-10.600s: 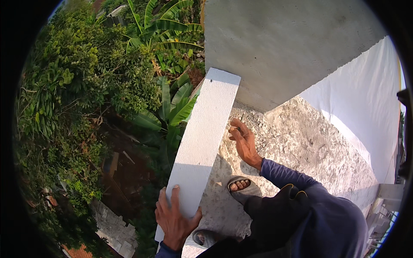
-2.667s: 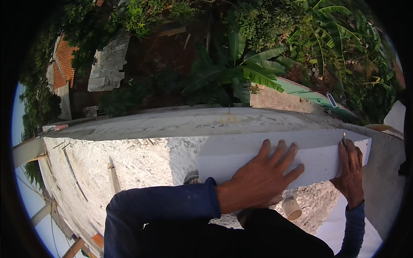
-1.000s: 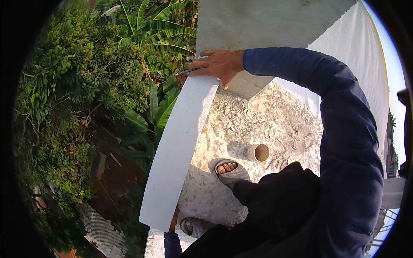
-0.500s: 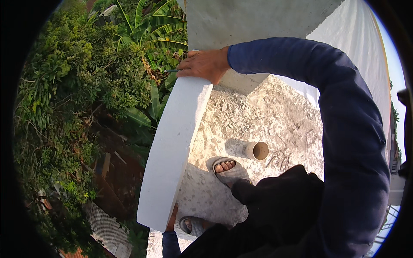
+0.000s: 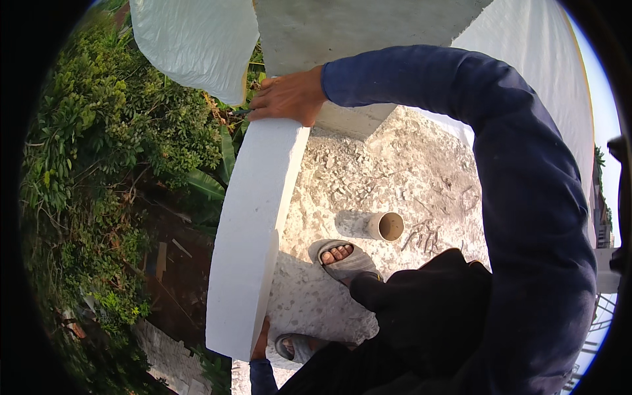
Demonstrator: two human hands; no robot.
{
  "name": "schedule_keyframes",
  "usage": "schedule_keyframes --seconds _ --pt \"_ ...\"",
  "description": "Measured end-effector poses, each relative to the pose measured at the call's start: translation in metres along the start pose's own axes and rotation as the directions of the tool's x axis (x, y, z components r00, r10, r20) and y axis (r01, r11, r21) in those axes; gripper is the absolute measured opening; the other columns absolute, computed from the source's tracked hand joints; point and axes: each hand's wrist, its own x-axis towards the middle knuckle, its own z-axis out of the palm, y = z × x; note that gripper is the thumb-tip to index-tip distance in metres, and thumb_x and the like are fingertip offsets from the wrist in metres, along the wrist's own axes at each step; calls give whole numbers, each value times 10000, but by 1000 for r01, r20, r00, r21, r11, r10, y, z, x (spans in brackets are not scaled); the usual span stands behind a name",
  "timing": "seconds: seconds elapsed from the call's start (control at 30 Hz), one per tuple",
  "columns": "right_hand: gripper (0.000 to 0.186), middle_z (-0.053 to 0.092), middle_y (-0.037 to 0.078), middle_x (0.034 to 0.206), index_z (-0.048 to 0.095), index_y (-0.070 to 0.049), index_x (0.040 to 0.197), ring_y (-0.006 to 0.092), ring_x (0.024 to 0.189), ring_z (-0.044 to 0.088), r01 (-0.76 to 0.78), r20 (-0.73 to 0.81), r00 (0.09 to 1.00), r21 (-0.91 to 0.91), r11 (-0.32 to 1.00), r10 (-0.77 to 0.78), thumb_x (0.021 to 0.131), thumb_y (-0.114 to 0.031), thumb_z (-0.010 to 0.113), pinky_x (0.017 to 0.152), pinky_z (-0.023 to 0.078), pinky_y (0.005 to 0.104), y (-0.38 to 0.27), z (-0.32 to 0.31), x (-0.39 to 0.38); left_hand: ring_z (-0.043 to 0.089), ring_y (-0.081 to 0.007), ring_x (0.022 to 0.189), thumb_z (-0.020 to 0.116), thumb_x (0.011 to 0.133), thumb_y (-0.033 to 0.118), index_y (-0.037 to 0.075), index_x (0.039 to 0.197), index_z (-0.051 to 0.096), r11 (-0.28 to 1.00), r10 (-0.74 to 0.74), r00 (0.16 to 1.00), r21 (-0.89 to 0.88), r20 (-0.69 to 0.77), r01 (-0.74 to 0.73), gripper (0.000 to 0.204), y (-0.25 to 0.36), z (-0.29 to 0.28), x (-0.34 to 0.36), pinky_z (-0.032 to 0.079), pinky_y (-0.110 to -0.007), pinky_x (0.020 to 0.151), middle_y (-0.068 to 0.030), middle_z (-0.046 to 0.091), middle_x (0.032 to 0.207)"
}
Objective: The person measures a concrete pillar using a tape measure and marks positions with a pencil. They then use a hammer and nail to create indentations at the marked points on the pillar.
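A long white block [image 5: 240,224], with a smooth face, runs lengthways along the drop at the left. My right hand [image 5: 286,99] grips its far end, fingers curled over it, with a thin dark pencil-like tool [image 5: 239,112] among them. My left hand [image 5: 262,336] is at the block's near end, mostly hidden behind it, appearing to grip it from the side. My sandalled feet [image 5: 336,257] stand on the rough concrete beside the block.
A grey concrete wall [image 5: 362,33] rises at the far end. A short pipe [image 5: 386,226] stands on the rough floor [image 5: 421,171]. White sheeting hangs at right [image 5: 540,59] and upper left [image 5: 194,39]. Left, a drop shows trees [image 5: 92,164] and a corrugated roof [image 5: 164,359].
Over the last second my right hand and the block's far end have moved slightly left. White sheeting has come into view at upper left. Earlier, both hands held the block from other viewing angles.
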Motion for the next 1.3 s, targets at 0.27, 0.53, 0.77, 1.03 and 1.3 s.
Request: schedule_keyframes --seconds 0.27,0.53,0.77,1.03,1.3 --pt "1031 577 170 1323 425 -70 1484 351 1269 553 0 -47 999 -29 1000 -2 559 -136 876 1084 369 467 -1 -6 7 680 -379 955 775 906 322 7 1105 725 997 -66 997 -44 -33 65 376 -20 6 -2 525 -492 877 -179 749 1052" --pt "1040 598 149 1285 457 -66 1436 322 1235 570 -31 -2 1000 -2 1000 31 498 -129 904 1065 378 464 -2 -3 1 681 -347 1023 773 919 335 -7 1172 706 1000 30 999 4 -37 -29 431 -31 16 -4 523 -486 919 -180 744 1120" --pt "998 593 163 1279 443 -60 1439 322 1240 569 -20 -78 997 -63 998 15 551 -146 891 1067 377 459 -1 8 2 673 -348 1038 780 913 316 -7 1184 699 1000 13 999 -10 -47 -13 430 -30 13 -5 517 -485 935 -179 738 1137" --pt "1061 598 157 1273 425 -62 1472 316 1258 568 -47 -27 999 -60 997 46 526 -145 898 1075 387 441 -7 0 -2 666 -355 1047 791 901 301 -7 1184 697 999 -8 1000 -31 -24 7 428 -29 11 -2 510 -487 951 -182 733 1145" --pt "1048 578 159 1367 415 -84 1504 306 1310 544 -68 23 997 -65 996 69 575 -144 898 1132 383 438 -11 -9 0 662 -351 1071 796 896 291 -2 1189 696 996 -16 1000 -87 -12 15 426 -27 11 -2 504 -491 965 -181 730 1154"
